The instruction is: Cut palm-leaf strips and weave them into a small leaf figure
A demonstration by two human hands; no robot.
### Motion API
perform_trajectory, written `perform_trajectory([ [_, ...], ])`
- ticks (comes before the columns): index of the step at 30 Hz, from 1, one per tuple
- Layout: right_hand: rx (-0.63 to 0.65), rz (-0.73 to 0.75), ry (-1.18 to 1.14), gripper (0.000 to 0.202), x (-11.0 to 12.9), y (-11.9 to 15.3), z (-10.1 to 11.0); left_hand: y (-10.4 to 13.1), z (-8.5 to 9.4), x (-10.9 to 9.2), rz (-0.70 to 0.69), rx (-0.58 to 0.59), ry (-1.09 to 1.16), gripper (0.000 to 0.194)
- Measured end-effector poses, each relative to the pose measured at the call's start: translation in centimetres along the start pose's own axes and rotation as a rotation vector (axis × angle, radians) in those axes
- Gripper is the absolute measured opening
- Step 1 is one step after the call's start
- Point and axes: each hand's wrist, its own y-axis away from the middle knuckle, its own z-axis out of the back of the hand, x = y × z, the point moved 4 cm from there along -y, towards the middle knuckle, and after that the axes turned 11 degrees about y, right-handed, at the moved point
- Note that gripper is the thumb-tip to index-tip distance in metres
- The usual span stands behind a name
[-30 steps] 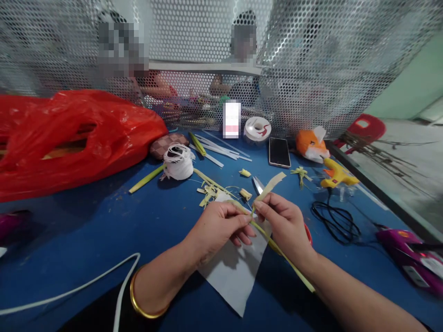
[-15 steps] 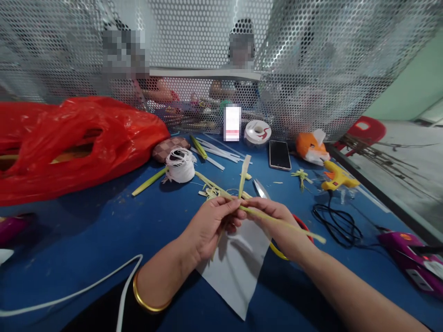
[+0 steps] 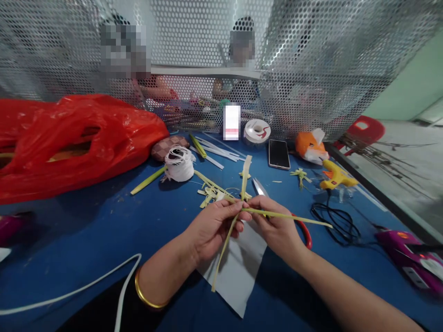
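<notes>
Head view shows two bare hands over a blue table (image 3: pixel 104 235), close to the middle of its near edge. The left hand (image 3: pixel 212 227) pinches some thin green strips (image 3: pixel 288 215) between thumb and fingers, right by the spot where they cross. The right hand (image 3: pixel 279 230) pinches them too, with its fingertips just beside the left ones. One strip end sticks up toward the far edge, one points to the right edge, and one hangs down toward the near edge. Under the hands lies a sheet of white paper (image 3: pixel 231 283) with a corner toward the near edge. Scissors (image 3: pixel 259 187) with red on the handle lie partly behind the right hand. A ball of white string (image 3: pixel 180 164) sits toward the left. Near the far edge are a white roll (image 3: pixel 257 131) and a dark phone (image 3: pixel 278 155). A yellow glue gun (image 3: pixel 341 175) is by the right edge, and a big red bag (image 3: pixel 86 147) fills the far left corner
</notes>
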Motion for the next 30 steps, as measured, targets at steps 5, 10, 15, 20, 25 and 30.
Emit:
perform_trajectory([
  [5, 0.087, 0.060, 0.008, 0.016, 0.1, -0.2, -0.3, 0.3, -0.2, -0.2, 0.035, -0.045, 0.095, 0.008],
  [10, 0.000, -0.072, 0.030, 0.018, -0.4, -0.5, 0.5, 0.2, 0.0, -0.7, 0.043, -0.074, 0.227, 0.011],
  [15, -0.035, -0.170, -0.085, 0.018, -0.5, -0.6, 0.6, 0.2, 0.2, -1.1, 0.031, -0.079, 0.261, 0.010],
  [20, 0.037, -0.059, -0.068, 0.011, 0.2, -0.3, 0.3, 0.3, 0.1, -0.9, 0.037, -0.086, 0.229, 0.010],
  [25, 0.000, 0.029, 0.140, 0.012, 0.6, -0.1, 0.5, 0.5, -0.1, -0.7, 0.071, -0.116, 0.219, 0.010],
  [30, 0.051, -0.084, 0.040, 0.015, 0.3, -0.2, 0.1, 0.4, 0.0, -0.6, 0.074, -0.144, 0.197, 0.013],
])
